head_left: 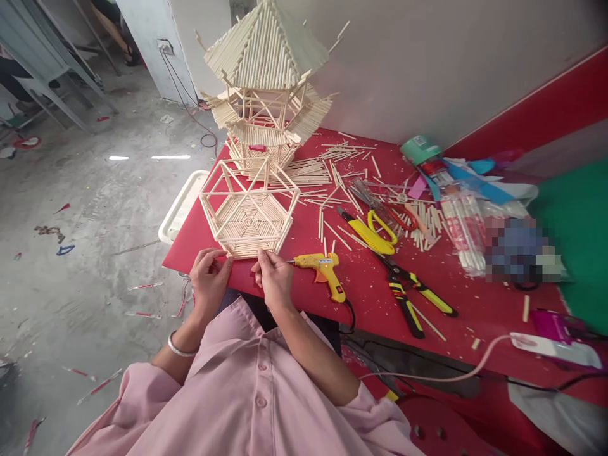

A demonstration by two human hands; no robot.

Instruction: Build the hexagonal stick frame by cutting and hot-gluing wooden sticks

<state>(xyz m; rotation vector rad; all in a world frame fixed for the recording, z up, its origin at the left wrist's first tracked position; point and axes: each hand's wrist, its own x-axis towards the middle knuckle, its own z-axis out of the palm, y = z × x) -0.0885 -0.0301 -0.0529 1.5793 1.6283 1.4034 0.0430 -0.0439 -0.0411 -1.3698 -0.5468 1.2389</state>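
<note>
A six-sided frame of thin wooden sticks (251,221), with a woven-looking stick base and an upper rim, sits at the table's near left edge. My left hand (209,278) is closed with its fingertips at the frame's near left corner. Closer to the middle of that same near side, my right hand (274,277) pinches at the frame's edge; a small piece within its fingers would be hidden. Just right of my right hand lies a yellow glue gun (323,269), its nozzle pointing at the fingers. Behind the frame stands a tiered stick pagoda (266,57).
Loose sticks (342,152) are strewn across the red table (351,316). Right of the glue gun lie a yellow cutter knife (370,235), pruning shears (408,291) and bagged sticks (460,234). A white stool (183,206) stands at the left edge.
</note>
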